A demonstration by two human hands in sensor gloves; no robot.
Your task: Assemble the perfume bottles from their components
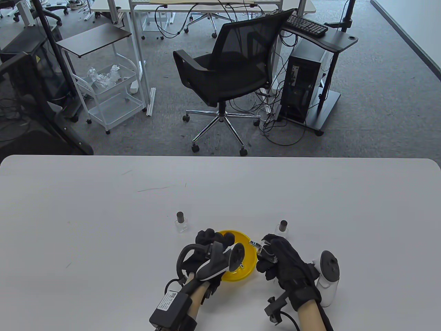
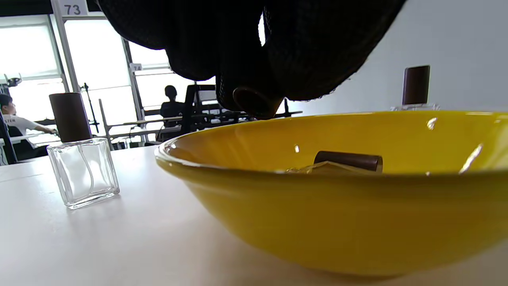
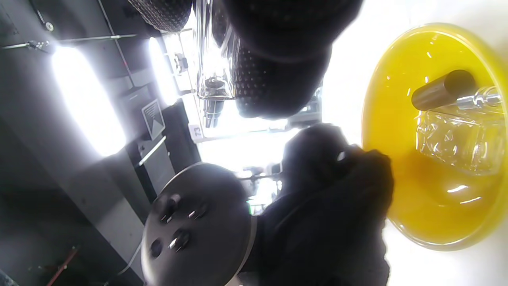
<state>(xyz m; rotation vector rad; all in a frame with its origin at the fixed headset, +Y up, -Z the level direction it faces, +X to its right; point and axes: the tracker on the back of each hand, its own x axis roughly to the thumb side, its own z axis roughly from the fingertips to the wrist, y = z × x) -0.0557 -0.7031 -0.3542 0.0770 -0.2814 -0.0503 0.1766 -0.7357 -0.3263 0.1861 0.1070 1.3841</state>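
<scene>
The left hand [image 1: 213,241] hung over the yellow bowl [image 1: 246,272], its tracker hiding most of the bowl from above; its fingertips [image 2: 254,101] pinched a dark cap [image 2: 258,104], half hidden. The right hand [image 1: 279,262], beside the bowl, gripped a clear bottle [image 1: 263,250], uncapped, its body mostly covered. Beyond the hands stood two capped bottles [image 1: 181,222] [image 1: 283,228]. One more bottle [image 3: 456,135] lay inside the bowl

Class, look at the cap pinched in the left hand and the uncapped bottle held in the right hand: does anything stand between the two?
Nothing visible does. The left hand pinches the cap over the yellow bowl; the right hand holds the bottle beside its rim, with open air between.
</scene>
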